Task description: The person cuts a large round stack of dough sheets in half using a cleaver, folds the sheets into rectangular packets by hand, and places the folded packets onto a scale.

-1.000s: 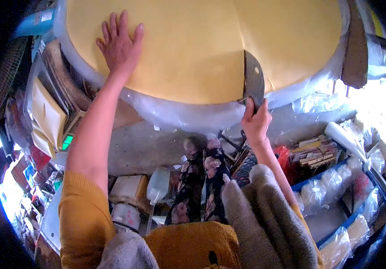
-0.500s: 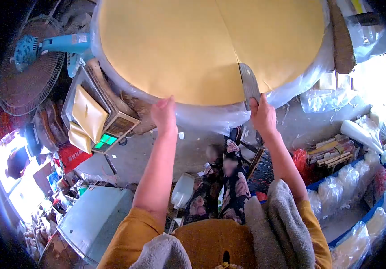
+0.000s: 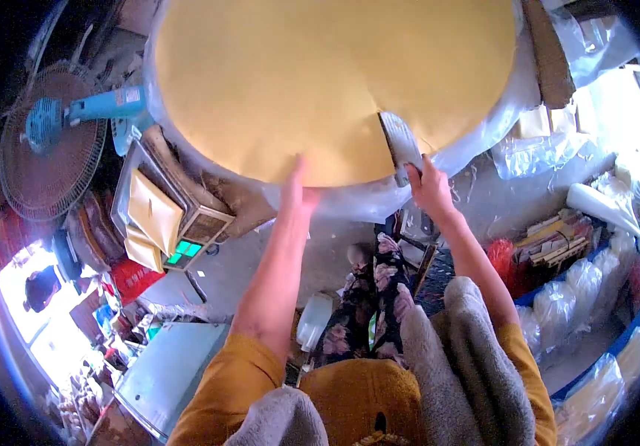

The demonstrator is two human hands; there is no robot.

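The right hand [image 3: 431, 192] is closed round the handle of the broad knife [image 3: 400, 137], whose blade lies on the yellow sheet [image 3: 320, 82] at its near edge, right of the middle. The left hand [image 3: 299, 189] is at the same near edge, left of the knife and apart from it, thumb side up against the sheet (how far its fingers are closed, and whether they grip anything, I cannot tell). The sheet spreads forward from both hands, with clear plastic [image 3: 476, 152] showing round its rim. A brown strip [image 3: 548, 56] stands beyond the plastic at the right. Beyond the left edge are a blue fan [image 3: 45, 126] and, nearer, a box with a green display [image 3: 184, 253], yellow packets [image 3: 155, 215] beside the display.
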